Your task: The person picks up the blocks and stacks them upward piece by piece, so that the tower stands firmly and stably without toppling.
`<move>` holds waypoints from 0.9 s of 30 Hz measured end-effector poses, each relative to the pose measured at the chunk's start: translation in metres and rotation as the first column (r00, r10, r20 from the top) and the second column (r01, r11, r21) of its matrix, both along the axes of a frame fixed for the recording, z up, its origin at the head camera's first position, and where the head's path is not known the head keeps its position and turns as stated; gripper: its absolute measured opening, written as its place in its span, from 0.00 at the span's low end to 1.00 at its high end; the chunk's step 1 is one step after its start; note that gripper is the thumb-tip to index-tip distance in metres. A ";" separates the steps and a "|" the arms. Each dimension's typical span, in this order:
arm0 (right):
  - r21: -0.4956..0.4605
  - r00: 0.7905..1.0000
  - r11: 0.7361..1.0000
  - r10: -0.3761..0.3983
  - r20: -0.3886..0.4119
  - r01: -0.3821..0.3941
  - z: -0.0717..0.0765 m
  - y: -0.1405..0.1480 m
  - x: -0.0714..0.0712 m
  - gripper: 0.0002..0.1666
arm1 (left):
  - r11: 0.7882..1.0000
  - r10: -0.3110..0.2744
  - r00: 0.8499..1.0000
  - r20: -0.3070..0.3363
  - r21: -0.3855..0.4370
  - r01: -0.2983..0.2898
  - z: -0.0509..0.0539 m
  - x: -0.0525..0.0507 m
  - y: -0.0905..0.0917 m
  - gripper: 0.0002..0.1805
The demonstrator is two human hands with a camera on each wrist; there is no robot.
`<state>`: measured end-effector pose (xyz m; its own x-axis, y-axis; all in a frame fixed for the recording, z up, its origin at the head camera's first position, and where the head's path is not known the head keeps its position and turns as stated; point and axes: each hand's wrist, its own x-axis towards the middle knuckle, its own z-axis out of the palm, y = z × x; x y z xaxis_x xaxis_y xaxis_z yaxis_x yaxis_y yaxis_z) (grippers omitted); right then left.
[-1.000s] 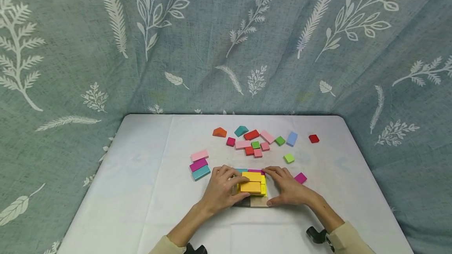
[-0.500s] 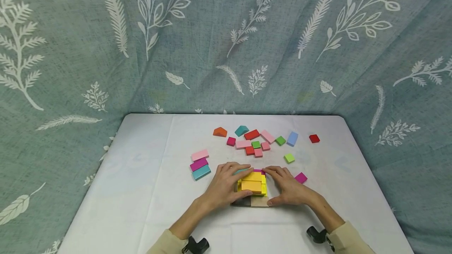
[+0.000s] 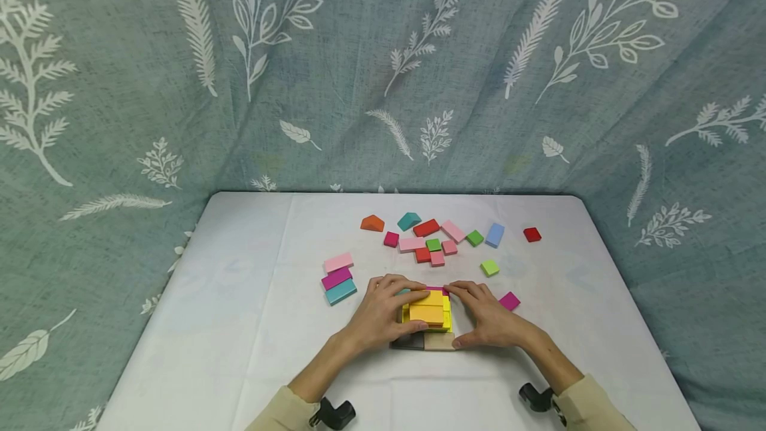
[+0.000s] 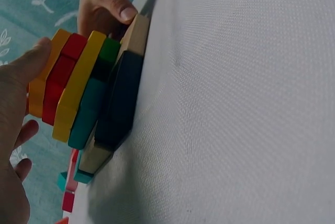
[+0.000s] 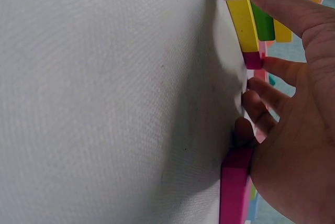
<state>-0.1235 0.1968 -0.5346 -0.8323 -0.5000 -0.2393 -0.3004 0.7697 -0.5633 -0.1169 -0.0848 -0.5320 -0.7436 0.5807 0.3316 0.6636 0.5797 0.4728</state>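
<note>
A layered stack of wooden blocks (image 3: 427, 314) stands between the hands, an orange block (image 3: 426, 314) on top. The left hand (image 3: 382, 314) spans its upper layers, thumb at the front of the orange block and index finger towards the back. In the left wrist view, red, yellow, teal and green blocks lie beneath, above a dark block (image 4: 120, 98) and a beige block (image 4: 137, 33). The right hand (image 3: 491, 318) grips the base from the right, thumb on the front beige block, fingertips at the magenta block (image 5: 252, 60) behind. The left fingers' exact contact is partly hidden.
Several loose blocks lie behind the stack, among them an orange one (image 3: 372, 223) and a blue one (image 3: 495, 235). Pink, magenta and teal blocks (image 3: 341, 292) sit to the left. A magenta block (image 3: 510, 301) lies beside the right hand. Patterned cloth (image 3: 383, 72) hangs behind the white table.
The left index finger has moved from the yellow block's middle towards the back of the stack, and the top blocks have shifted slightly. The right hand has stayed in place.
</note>
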 end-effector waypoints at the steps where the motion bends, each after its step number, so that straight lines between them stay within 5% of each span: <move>1: 0.002 1.000 1.000 -0.001 0.000 0.001 0.000 0.000 0.000 0.64 | 1.000 0.001 1.000 0.000 0.002 -0.001 0.000 0.000 0.000 0.34; 8: 0.002 1.000 1.000 -0.002 0.002 0.002 0.001 -0.001 0.000 0.64 | 1.000 0.007 1.000 -0.012 0.009 -0.007 0.000 0.000 -0.002 0.35; 14: -0.004 1.000 1.000 -0.004 0.007 0.004 0.000 -0.001 0.000 0.64 | 0.995 0.034 0.999 -0.030 0.099 -0.031 0.002 -0.006 -0.016 0.32; 20: 0.006 1.000 1.000 -0.019 0.009 0.019 -0.001 -0.001 0.000 0.66 | 0.975 0.128 0.991 0.036 0.178 -0.132 0.001 -0.018 -0.047 0.27; 23: 0.014 1.000 1.000 -0.025 0.014 0.025 0.000 -0.001 0.000 0.66 | 0.952 0.248 0.966 0.076 0.165 -0.258 -0.001 -0.028 -0.065 0.25; 27: 0.018 1.000 0.999 -0.028 0.013 0.028 0.000 -0.001 0.001 0.66 | 0.872 0.474 0.874 0.105 0.081 -0.483 -0.007 -0.041 -0.089 0.21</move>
